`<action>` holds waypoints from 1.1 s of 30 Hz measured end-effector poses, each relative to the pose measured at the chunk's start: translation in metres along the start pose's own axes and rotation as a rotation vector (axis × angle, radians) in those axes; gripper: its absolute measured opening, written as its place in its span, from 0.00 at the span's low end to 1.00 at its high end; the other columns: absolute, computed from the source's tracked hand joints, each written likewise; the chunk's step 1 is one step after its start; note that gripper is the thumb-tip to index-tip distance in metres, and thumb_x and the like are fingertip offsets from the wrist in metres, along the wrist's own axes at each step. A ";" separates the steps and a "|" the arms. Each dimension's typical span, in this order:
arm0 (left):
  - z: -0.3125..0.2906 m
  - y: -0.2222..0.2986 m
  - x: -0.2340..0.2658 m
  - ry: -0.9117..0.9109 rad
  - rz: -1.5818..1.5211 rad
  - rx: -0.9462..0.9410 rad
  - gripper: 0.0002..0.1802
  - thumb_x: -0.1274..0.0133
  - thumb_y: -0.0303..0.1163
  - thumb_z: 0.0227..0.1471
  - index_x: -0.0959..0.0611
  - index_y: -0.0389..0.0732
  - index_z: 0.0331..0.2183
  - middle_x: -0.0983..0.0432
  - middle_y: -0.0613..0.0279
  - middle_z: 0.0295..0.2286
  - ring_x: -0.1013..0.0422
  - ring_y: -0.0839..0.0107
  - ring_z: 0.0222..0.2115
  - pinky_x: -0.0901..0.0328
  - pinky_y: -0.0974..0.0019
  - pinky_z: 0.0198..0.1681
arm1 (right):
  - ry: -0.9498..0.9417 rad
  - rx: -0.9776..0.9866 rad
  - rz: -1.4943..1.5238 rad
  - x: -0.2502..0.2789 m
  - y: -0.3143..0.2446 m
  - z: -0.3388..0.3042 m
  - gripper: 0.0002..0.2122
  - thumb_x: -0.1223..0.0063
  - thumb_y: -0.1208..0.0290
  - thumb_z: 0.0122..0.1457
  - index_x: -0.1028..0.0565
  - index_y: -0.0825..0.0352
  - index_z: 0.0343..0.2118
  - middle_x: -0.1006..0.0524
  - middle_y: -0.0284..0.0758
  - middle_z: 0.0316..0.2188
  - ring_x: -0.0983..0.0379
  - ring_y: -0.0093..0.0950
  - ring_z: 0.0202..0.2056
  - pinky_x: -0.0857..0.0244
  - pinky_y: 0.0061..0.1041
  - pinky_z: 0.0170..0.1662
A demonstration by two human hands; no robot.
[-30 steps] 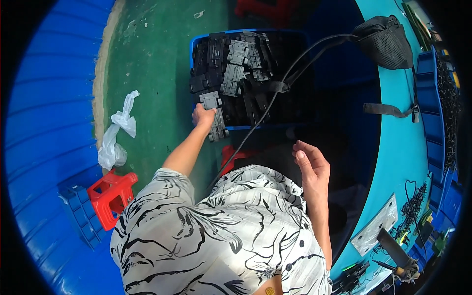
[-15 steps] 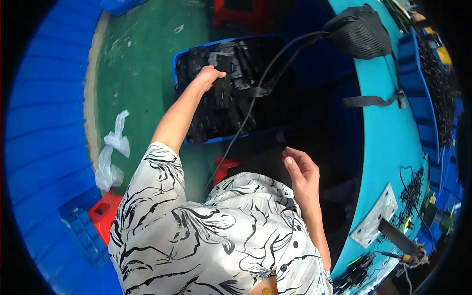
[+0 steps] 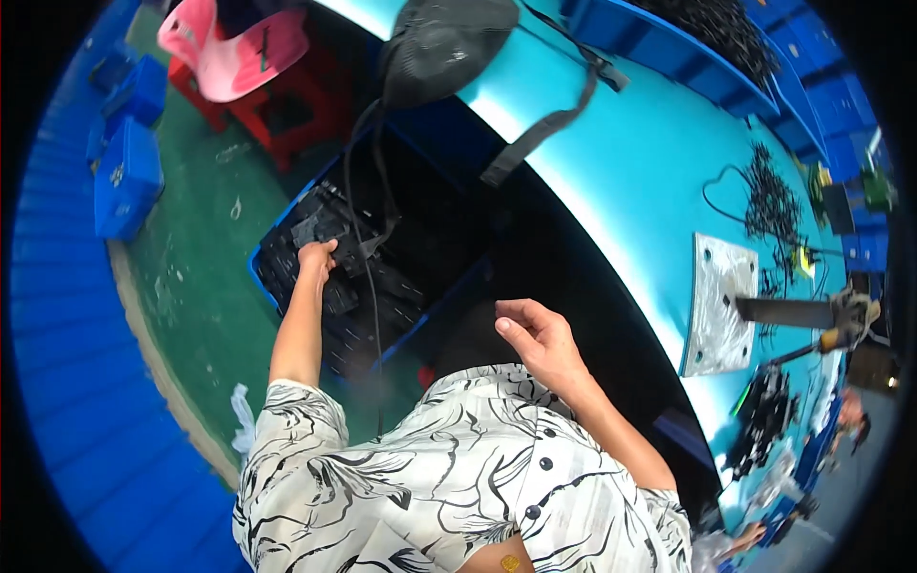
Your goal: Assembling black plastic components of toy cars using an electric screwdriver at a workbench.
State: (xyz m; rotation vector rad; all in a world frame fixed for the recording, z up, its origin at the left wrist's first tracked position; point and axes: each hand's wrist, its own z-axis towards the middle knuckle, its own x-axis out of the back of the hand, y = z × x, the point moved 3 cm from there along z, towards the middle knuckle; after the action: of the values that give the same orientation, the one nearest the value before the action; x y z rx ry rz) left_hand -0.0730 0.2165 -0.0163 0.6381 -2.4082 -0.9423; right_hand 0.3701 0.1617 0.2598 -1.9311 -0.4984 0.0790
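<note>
My left hand (image 3: pixel 316 258) reaches down into a blue crate (image 3: pixel 266 285) on the green floor, its fingers closed around black plastic parts (image 3: pixel 330 222) piled inside. My right hand (image 3: pixel 537 336) hovers empty above my lap, fingers spread and slightly curled, near the dark gap under the turquoise workbench (image 3: pixel 630 162). A black cable (image 3: pixel 368 239) runs from a black pouch (image 3: pixel 441 43) on the bench edge down across the crate.
A metal plate (image 3: pixel 718 306) with a clamp tool (image 3: pixel 812 313) lies on the bench at right, near tangled black wires (image 3: pixel 769 196). Blue bins (image 3: pixel 669 43) line the bench's far side. A red stool with a pink seat (image 3: pixel 234 53) and blue boxes (image 3: pixel 129 162) stand on the floor.
My head has swung right and up, so the crate slid left and the bench came into view. My left hand stays in the crate among the black parts; the right hand remains raised and empty.
</note>
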 end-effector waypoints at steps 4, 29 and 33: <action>-0.008 0.004 -0.023 -0.003 0.112 -0.039 0.10 0.40 0.22 0.44 0.27 0.37 0.21 0.36 0.63 0.13 0.41 0.69 0.08 0.39 0.62 0.10 | 0.068 0.014 0.023 0.010 0.010 -0.003 0.16 0.47 0.67 0.59 0.27 0.73 0.46 0.22 0.39 0.38 0.25 0.24 0.38 0.32 0.23 0.43; -0.055 0.167 -0.029 -0.115 -0.246 -0.421 0.10 0.48 0.34 0.53 0.21 0.45 0.38 0.23 0.66 0.31 0.27 0.73 0.29 0.35 0.68 0.30 | 1.375 0.099 -0.256 0.310 0.057 -0.371 0.08 0.48 0.73 0.55 0.23 0.73 0.31 0.24 0.30 0.22 0.30 0.17 0.25 0.37 0.19 0.29; -0.147 0.224 -0.051 -0.168 -0.314 -0.654 0.13 0.51 0.32 0.56 0.23 0.44 0.44 0.24 0.66 0.32 0.30 0.76 0.27 0.37 0.72 0.29 | 1.653 -0.119 -0.599 0.391 0.082 -0.396 0.08 0.45 0.68 0.53 0.21 0.67 0.30 0.21 0.39 0.25 0.25 0.34 0.28 0.33 0.30 0.33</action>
State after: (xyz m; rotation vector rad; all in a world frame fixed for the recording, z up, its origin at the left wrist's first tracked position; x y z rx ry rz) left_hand -0.0037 0.3200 0.2261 0.7032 -1.9670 -1.8646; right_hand 0.8626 -0.0612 0.4167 -1.2651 0.1078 -1.7700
